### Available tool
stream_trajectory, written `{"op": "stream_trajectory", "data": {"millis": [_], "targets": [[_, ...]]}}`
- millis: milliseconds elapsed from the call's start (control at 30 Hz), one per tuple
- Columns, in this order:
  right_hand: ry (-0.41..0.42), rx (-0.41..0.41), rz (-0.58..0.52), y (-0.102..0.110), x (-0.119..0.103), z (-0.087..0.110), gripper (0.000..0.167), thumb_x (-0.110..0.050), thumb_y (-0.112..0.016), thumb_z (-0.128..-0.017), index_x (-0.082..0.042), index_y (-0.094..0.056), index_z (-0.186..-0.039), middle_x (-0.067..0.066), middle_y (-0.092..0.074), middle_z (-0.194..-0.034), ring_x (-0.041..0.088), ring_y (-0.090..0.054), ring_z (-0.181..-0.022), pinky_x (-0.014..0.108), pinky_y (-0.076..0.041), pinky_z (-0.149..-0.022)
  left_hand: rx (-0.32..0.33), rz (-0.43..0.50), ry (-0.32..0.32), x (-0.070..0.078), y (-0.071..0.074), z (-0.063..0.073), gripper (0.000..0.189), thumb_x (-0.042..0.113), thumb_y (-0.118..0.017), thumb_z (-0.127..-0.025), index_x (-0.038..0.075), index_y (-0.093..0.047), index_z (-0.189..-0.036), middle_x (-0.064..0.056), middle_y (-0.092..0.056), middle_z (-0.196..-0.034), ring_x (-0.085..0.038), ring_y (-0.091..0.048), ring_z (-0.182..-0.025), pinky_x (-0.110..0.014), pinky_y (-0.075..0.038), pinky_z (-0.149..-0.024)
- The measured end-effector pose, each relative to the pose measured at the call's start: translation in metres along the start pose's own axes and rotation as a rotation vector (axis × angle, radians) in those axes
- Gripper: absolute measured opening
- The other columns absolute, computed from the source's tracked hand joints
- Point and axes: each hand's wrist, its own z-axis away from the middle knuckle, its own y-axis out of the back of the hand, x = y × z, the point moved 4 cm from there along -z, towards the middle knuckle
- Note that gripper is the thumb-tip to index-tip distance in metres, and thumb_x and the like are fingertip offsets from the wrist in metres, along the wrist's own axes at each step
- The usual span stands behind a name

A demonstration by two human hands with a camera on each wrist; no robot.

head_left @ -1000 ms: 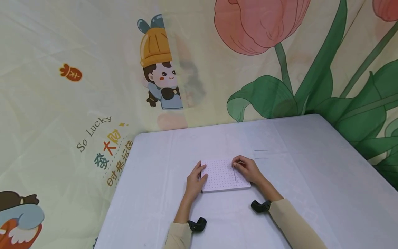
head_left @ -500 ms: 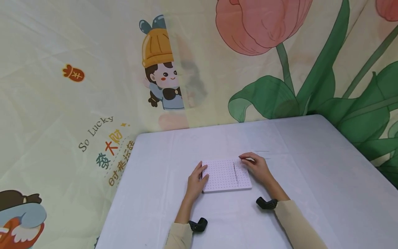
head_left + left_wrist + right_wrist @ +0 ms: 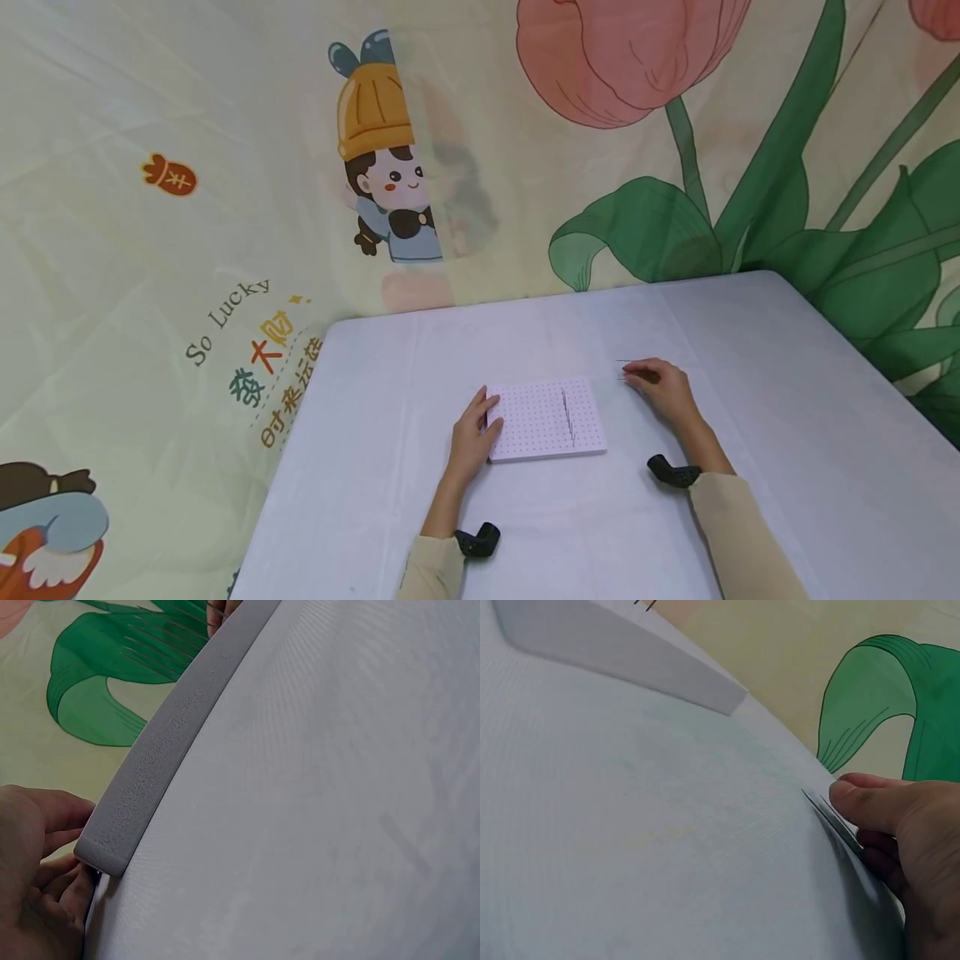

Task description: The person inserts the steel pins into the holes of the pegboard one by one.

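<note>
A white pegboard (image 3: 532, 421) with rows of small holes lies flat on the table. Several thin dark pins (image 3: 567, 414) stand in a column toward its right side. My left hand (image 3: 471, 433) holds the board's left edge, thumb and fingertips on top; in the left wrist view other fingers are lower down at the corner. To the right of the board, my right hand (image 3: 663, 390) is over two loose thin pins (image 3: 832, 819) lying on the cloth. Its thumb and curved fingers are beside these pins; whether they pinch one is hidden.
A white cloth covers the table (image 3: 405, 375). Behind it hangs a printed fabric backdrop (image 3: 487, 167) with tulips and cartoon figures. Black wrist cameras (image 3: 673, 472) sit at both sleeve cuffs.
My right hand has left the column of pins on the board and moved right to the two loose pins. The left hand and the board have stayed in place.
</note>
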Motion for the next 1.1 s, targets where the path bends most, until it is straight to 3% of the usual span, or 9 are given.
{"op": "stream_trajectory", "data": {"millis": [200,567,867,1100], "targets": [[0.120,0.017,0.077,-0.001,-0.007,-0.001,0.012,-0.006,-0.073,-0.077,-0.002,-0.071,-0.088,0.016,-0.064,-0.095,0.032,-0.051,-0.089,0.046,-0.041,-0.076,0.005,-0.008,-0.009,0.000,0.001,-0.001,0.038,0.005,-0.060,-0.087,0.003,-0.056,-0.125,-0.008,-0.033,-0.146,-0.020,-0.033,-0.131,-0.027,-0.035,-0.103],[0.106,0.039,0.112,-0.002,-0.003,0.001,0.005,-0.005,-0.073,-0.076,-0.002,-0.069,-0.078,0.014,-0.061,-0.088,0.030,-0.049,-0.084,0.042,-0.039,-0.071,0.000,0.000,0.005,-0.001,-0.001,-0.001,0.038,0.004,-0.060,-0.087,0.003,-0.056,-0.125,-0.008,-0.033,-0.146,-0.020,-0.033,-0.131,-0.028,-0.035,-0.102],[0.169,0.027,0.149,-0.004,-0.007,0.004,0.004,-0.007,-0.069,-0.081,-0.003,-0.068,-0.082,0.009,-0.063,-0.085,0.022,-0.048,-0.081,0.036,-0.041,-0.068,0.001,0.001,0.008,-0.002,0.000,-0.001,0.039,0.003,-0.060,-0.087,0.003,-0.056,-0.125,-0.008,-0.032,-0.146,-0.020,-0.033,-0.132,-0.028,-0.035,-0.103],[0.239,0.096,0.106,-0.003,-0.014,0.006,0.007,-0.005,-0.069,-0.080,-0.004,-0.068,-0.087,0.006,-0.064,-0.080,0.016,-0.049,-0.073,0.026,-0.041,-0.059,-0.006,-0.011,0.005,-0.001,0.000,-0.001,0.039,0.005,-0.060,-0.087,0.004,-0.056,-0.126,-0.007,-0.032,-0.147,-0.020,-0.033,-0.132,-0.029,-0.036,-0.102]]}}
